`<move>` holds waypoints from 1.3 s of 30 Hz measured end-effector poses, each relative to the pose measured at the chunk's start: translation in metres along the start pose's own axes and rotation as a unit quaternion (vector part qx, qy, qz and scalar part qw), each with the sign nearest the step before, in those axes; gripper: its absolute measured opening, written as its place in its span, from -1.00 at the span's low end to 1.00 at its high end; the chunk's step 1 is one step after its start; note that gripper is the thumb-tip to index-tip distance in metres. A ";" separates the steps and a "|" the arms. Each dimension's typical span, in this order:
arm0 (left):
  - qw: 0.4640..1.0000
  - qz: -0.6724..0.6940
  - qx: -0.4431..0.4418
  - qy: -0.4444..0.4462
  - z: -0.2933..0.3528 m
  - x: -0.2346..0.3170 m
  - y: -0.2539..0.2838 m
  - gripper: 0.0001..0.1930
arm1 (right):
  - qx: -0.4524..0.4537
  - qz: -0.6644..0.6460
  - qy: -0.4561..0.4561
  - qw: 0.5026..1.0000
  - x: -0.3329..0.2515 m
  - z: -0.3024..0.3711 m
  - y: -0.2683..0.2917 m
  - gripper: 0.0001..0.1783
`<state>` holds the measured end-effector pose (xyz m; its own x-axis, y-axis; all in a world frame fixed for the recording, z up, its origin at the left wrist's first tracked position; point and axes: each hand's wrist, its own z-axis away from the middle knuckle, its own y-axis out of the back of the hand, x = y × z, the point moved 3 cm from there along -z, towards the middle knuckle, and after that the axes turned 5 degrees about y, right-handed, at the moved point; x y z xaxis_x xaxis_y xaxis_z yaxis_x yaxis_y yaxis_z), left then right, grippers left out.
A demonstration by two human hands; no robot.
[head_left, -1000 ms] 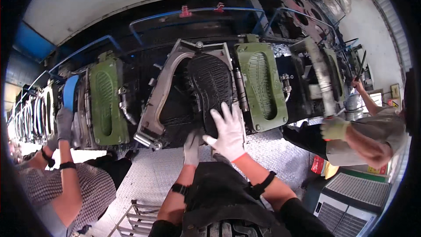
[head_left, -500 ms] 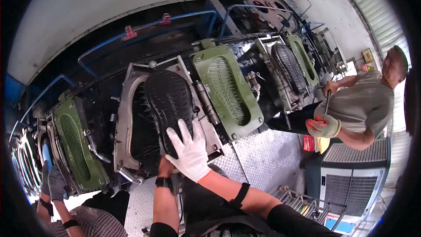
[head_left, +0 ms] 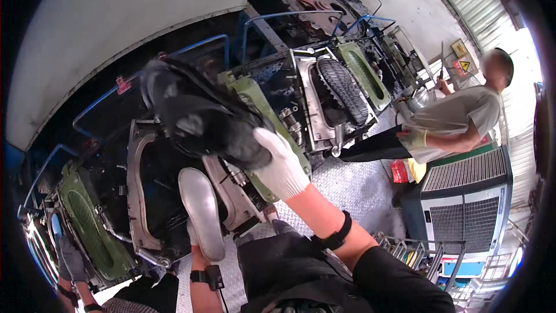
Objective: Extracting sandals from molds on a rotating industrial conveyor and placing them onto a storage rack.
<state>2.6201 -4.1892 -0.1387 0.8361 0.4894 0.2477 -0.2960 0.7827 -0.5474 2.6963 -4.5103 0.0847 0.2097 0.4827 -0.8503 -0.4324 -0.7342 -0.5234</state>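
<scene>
The right hand (head_left: 282,167) is clamped on a black shoe (head_left: 200,119), while the left hand (head_left: 191,234), mostly hidden behind a silver last (head_left: 200,203), shows no clear grip.

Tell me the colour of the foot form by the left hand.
The foot form is silver; the head view shows it best.

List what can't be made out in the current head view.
All in the head view:
Left hand: largely hidden behind the silver sole-shaped piece; its grip can't be told.
Right hand: some fingers are hidden by the black shoe.
The shoe's details: smeared by blur.
Lower-left co-worker's patterned shirt: mostly cut off by the lower edge.
</scene>
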 end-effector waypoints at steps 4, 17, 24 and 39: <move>0.994 -0.005 0.105 -0.040 -0.028 0.021 0.001 -0.48 | 0.069 -0.234 -0.186 0.952 -0.046 0.053 0.027 -0.46; 0.953 0.026 0.034 -0.302 0.022 -0.078 0.029 -0.58 | 0.321 -0.326 0.036 0.888 -0.195 0.002 0.301 -0.60; 0.892 -0.437 -0.073 0.088 0.018 -0.249 -0.231 -0.65 | 0.356 -0.268 -0.064 0.893 -0.198 -0.051 0.482 -0.66; 0.985 0.010 -0.117 -0.123 -0.258 -0.353 -0.468 -0.55 | -0.215 0.696 0.164 0.665 -0.206 -0.081 0.351 -0.16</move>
<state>2.5823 -4.8277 -0.1767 0.6852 0.6052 0.4053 -0.1729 0.6758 -0.7166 2.5726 -4.9065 0.0715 0.0791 -0.8858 -0.4573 -0.1319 -0.4640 0.8760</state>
